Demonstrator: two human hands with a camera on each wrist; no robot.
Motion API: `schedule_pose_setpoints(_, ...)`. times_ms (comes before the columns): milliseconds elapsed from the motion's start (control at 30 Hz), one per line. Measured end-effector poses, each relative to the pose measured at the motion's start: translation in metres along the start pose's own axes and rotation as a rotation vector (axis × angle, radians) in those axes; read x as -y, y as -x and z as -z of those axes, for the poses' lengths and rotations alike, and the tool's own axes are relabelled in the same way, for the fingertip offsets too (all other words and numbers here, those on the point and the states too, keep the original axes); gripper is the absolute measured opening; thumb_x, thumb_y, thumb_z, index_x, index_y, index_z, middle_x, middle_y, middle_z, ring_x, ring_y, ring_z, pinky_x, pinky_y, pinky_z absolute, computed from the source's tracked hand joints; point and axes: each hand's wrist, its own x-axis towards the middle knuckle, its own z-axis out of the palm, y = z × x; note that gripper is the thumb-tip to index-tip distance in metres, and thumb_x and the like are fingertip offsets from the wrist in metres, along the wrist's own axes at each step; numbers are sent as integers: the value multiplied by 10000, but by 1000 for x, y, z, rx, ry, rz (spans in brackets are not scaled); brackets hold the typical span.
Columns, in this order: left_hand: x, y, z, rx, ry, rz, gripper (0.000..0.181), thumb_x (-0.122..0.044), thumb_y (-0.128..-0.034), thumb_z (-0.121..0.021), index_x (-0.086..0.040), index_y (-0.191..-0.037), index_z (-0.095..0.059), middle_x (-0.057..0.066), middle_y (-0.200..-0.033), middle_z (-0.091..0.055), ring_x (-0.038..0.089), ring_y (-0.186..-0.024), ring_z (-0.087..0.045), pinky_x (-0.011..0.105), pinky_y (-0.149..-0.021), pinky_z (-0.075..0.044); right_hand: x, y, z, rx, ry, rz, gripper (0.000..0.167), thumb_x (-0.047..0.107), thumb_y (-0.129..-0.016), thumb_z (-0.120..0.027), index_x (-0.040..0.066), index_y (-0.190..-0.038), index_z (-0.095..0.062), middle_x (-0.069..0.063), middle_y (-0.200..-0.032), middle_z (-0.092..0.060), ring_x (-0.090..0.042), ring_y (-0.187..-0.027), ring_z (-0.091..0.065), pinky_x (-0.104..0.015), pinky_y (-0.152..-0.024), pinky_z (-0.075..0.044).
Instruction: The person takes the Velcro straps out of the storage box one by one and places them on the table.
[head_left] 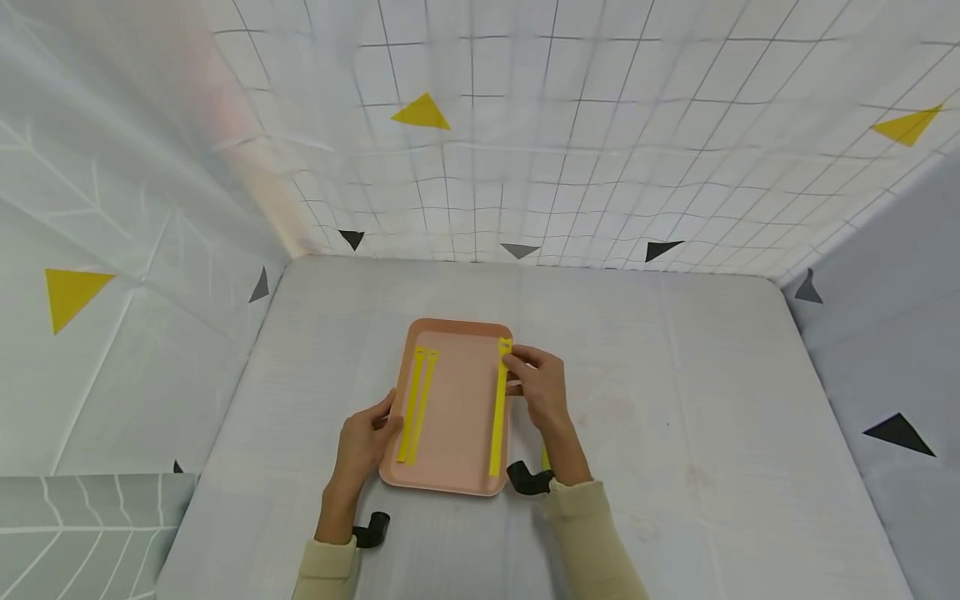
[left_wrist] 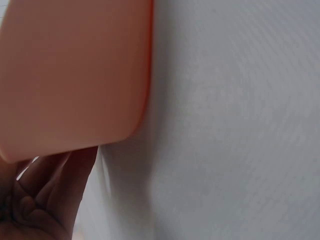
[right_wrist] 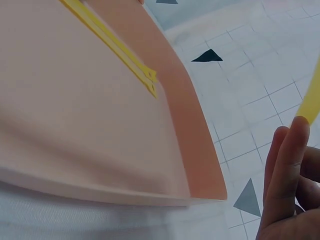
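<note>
A pink tray (head_left: 465,400) lies in front of me in the head view. My left hand (head_left: 362,442) grips its left edge, thumb over the rim; in the left wrist view the fingers (left_wrist: 75,180) pass behind the tray (left_wrist: 75,85). Two yellow slotted-head straps (head_left: 411,408) lie side by side along the tray's left part. My right hand (head_left: 542,385) pinches a third yellow strap (head_left: 498,417) near its slotted head, and this strap hangs over the tray's right side. The right wrist view shows only a piece of that held strap (right_wrist: 311,97) above the fingertips.
Another bit of yellow (head_left: 546,457) shows on the white table (head_left: 675,400) beside my right wrist, mostly hidden by it. Black wrist-camera mounts (head_left: 529,478) stick out from both wrists. White cloth walls (head_left: 525,167) with grid lines and triangles stand behind and at the sides.
</note>
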Motion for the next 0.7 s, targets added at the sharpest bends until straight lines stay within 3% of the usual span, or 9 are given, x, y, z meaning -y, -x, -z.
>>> schedule_pose_setpoints(700,4,0,-1,2,11,-15,510,-143,-918,-716,-98,-1397,-548,191,-1204,-665,303,-986,-693,385,-781,-574,-2,2,23,-52,26,-32,274,52,-912,-695,-62,-1161,-681,-162,-1012,-648,-180,-667,-644,-280,-497,-554)
